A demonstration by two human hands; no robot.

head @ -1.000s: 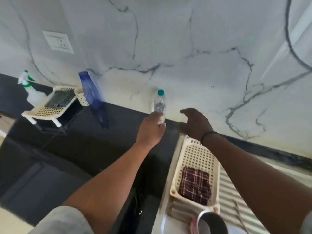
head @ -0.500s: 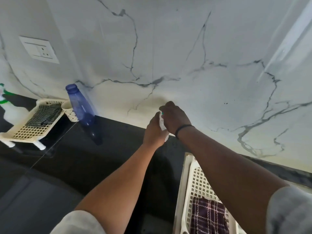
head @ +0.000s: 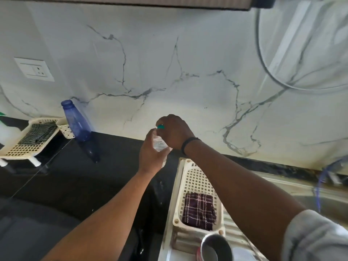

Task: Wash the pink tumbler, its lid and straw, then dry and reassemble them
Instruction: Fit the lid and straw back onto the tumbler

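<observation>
Clear bottle (head: 159, 143) gripped by left hand (head: 151, 157); right hand (head: 174, 131) pinches its teal cap (head: 161, 126).

I can read no text, label, brand or number on anything here; whatever the bottle (head: 160, 144) I hold carries is blurred.

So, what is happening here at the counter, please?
A person stands at a black counter and holds a small clear bottle in the left hand. The right hand grips its green cap, seemingly to twist it. Beside the hands, a white basket holds a folded checked cloth. A blue bottle stands by the wall. A cup, perhaps the tumbler, waits at the bottom edge.
</observation>
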